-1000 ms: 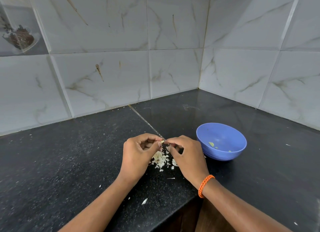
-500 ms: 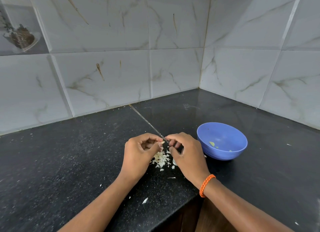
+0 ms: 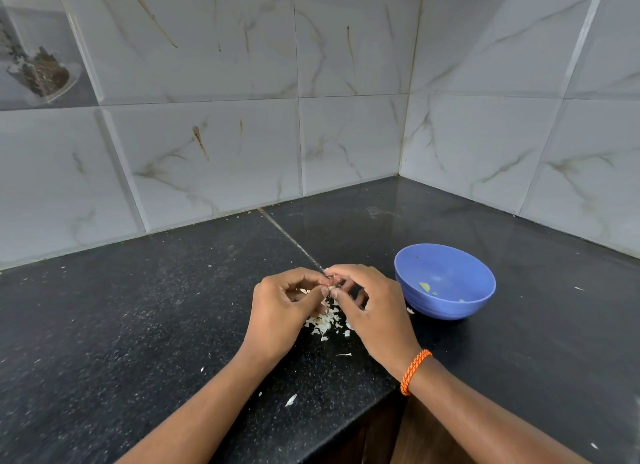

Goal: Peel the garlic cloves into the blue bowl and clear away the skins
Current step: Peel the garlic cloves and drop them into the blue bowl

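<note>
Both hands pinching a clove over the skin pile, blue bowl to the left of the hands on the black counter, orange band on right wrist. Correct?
One error: the blue bowl sits to the right of the hands, not the left, as the head view shows. The rest holds: left hand and right hand pinch a clove over the skin pile on the black counter, orange band on the right wrist.

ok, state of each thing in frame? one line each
left hand: fingers curled, pinching a garlic clove
right hand: fingertips pinching the same clove
garlic clove: held between both hands above the counter, mostly hidden
blue bowl: upright on the counter, a few small pale bits inside
garlic skins: loose pile on the counter under the hands, stray flakes nearer the edge
</note>
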A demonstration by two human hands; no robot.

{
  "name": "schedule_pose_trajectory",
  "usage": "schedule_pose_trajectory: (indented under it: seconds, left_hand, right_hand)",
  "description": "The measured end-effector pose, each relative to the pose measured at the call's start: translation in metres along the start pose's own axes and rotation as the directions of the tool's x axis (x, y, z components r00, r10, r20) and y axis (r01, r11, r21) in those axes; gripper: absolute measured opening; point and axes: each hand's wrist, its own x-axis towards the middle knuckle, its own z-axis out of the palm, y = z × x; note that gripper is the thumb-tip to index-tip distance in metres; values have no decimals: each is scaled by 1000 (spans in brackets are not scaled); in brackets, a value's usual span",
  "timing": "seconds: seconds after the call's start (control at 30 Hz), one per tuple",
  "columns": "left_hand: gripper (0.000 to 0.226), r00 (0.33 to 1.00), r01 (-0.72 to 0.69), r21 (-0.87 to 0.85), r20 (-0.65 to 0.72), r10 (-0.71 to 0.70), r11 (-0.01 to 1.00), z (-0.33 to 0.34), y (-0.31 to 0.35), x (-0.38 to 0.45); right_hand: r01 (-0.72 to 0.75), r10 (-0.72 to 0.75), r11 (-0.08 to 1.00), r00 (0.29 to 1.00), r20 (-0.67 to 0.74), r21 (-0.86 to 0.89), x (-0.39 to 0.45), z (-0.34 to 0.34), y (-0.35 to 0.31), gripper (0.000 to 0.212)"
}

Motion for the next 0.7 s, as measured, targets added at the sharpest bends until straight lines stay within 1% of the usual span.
schedule_pose_trajectory:
  seconds: [0.13, 0.27, 0.4, 0.47, 0.57, 0.7]
  left_hand:
    - [13, 1000, -23, 29, 5, 23, 999, 1, 0, 0]
    - [13, 1000, -2, 28, 24, 1, 1000, 1, 0, 1]
    - [12, 1000, 7, 47, 9, -7, 999, 3, 2, 1]
    - [12, 1000, 11, 46, -2, -11, 999, 3, 2, 0]
    - [13, 1000, 4, 34, -9, -4, 999, 3, 2, 0]
    - [10, 1000, 10, -9, -15, -11, 1000, 2, 2, 0]
  right_hand:
    - [-37, 37, 998, 999, -17, 49, 1, 1, 1, 41]
    - [-71, 76, 993, 996, -53, 99, 1, -3, -1, 46]
    - [-49, 53, 998, 995, -80, 50, 1, -4, -3, 47]
    - [-37, 41, 998, 996, -81, 54, 2, -4, -3, 48]
    - [-24, 28, 997, 998, -54, 78, 2, -2, -2, 47]
    - [-1, 2, 999, 1000, -29, 52, 0, -1, -3, 48]
